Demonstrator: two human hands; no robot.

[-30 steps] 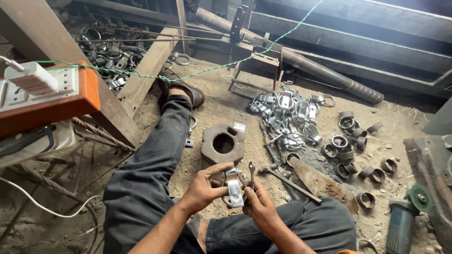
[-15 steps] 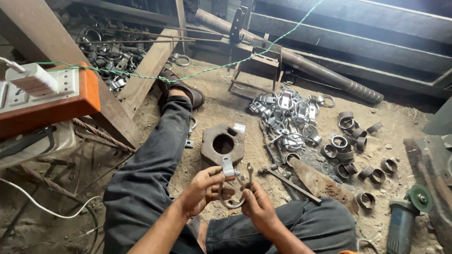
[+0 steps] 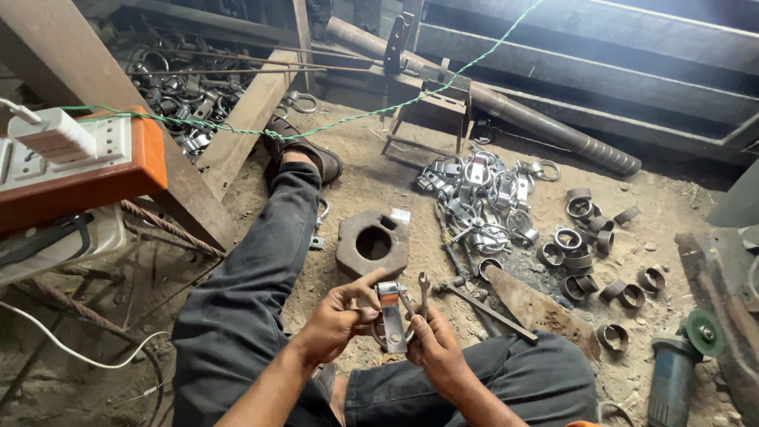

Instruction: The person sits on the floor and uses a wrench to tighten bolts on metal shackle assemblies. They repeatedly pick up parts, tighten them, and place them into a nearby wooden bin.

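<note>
Both hands — left hand (image 3: 336, 320), right hand (image 3: 435, 352) — grip a metal clamp (image 3: 391, 316).

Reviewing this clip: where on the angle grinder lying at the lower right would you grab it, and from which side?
Probably around the blue-grey body of the angle grinder, coming from above and from the person's side. The body is a plain barrel lying on the dirt floor, while the green disc end points up and away, so a body grip keeps fingers off it.

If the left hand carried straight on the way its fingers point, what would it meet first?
Probably the metal clamp it already touches, then the right hand just beyond; depth is unclear.
</note>
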